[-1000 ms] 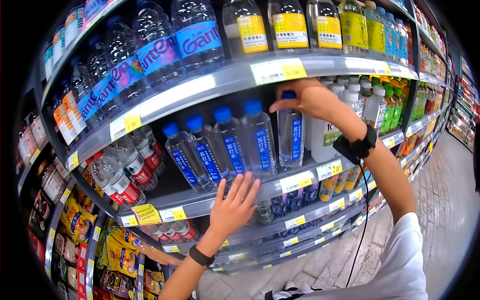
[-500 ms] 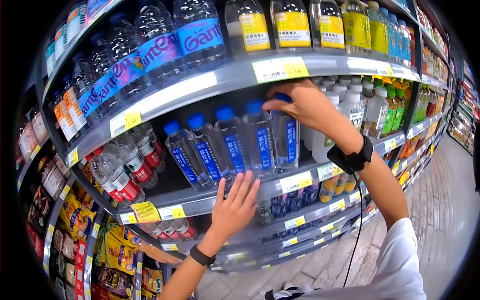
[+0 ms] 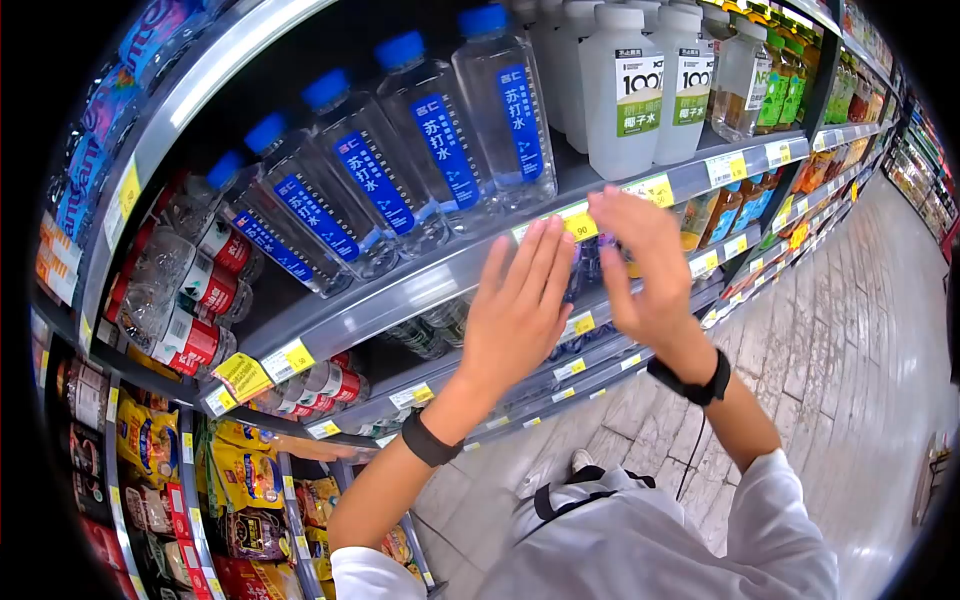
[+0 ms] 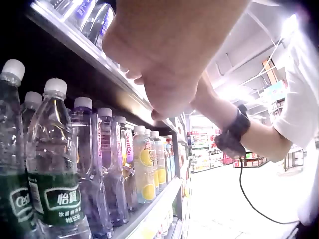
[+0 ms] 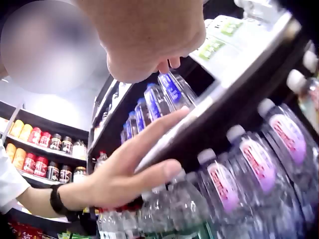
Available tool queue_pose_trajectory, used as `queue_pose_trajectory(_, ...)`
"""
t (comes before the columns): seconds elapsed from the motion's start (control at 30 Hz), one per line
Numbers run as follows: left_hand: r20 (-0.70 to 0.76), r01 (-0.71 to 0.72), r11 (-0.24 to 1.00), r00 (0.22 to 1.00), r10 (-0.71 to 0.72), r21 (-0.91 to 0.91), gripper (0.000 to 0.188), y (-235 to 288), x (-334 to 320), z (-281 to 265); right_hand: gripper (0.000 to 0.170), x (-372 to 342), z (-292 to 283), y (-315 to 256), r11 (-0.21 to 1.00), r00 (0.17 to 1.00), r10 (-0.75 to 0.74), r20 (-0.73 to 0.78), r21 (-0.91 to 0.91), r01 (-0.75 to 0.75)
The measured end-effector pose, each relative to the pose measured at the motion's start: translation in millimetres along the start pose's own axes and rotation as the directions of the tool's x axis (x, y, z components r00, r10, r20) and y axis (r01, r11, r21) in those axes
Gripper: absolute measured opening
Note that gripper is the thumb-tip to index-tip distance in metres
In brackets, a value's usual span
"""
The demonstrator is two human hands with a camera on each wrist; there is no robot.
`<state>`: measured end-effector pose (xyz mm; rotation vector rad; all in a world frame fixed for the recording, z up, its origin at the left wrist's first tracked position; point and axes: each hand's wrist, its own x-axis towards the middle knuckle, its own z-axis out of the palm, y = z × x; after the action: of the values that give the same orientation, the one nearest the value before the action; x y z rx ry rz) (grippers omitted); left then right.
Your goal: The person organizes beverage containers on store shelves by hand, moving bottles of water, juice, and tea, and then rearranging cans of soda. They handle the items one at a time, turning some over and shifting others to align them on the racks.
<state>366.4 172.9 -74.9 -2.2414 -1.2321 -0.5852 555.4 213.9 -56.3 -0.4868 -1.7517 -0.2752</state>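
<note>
Several clear bottles with blue caps and blue labels [image 3: 447, 150] stand side by side along the shelf's front in the head view. Below them, the left hand [image 3: 517, 310] has its straight fingers at the shelf edge [image 3: 370, 310]; whether it touches the edge cannot be told. The right hand [image 3: 645, 275] is beside it, fingers bent loosely with nothing in them, in front of the price tags. In the right wrist view the left hand [image 5: 124, 174] reaches toward the shelf edge, thumb apart, holding nothing.
White-capped bottles with green labels [image 3: 622, 95] stand right of the blue-capped row. Red-labelled bottles [image 3: 185, 300] lie tilted at the left. Yellow snack bags [image 3: 245, 465] fill a lower shelf at the left. Green-labelled bottles [image 4: 55, 194] stand on the shelf beneath.
The right hand has let go of the rightmost blue-capped bottle and come down beside the left hand. The left hand has moved right and up. The head view has shifted down and closer to the shelf.
</note>
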Motion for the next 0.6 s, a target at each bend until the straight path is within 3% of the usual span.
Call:
queue_pose_trajectory(0.13,-0.019,0.0,0.997,1.0,0.001,0.076,0.086,-3,-4,10,0.044,-46,9,-6,0.979,0.956,0.181,0.231,-0.138,-0.152)
queue_pose_trajectory(0.23,0.031,-0.024,0.995,0.999,0.021,0.095,0.075,-7,-4,6,0.048,-51,12,-5,0.974,0.944,0.184,0.273,-0.181,-0.138)
queue_pose_trajectory(0.53,-0.056,-0.061,0.989,0.996,0.069,0.136,0.059,-8,2,6,0.05,-23,18,-2,0.966,0.94,0.183,0.29,-0.228,-0.117)
queue_pose_trajectory(0.6,-0.145,0.048,0.994,0.989,-0.033,0.101,0.064,4,11,7,0.05,-20,20,-4,0.959,0.937,0.186,0.296,-0.263,-0.107)
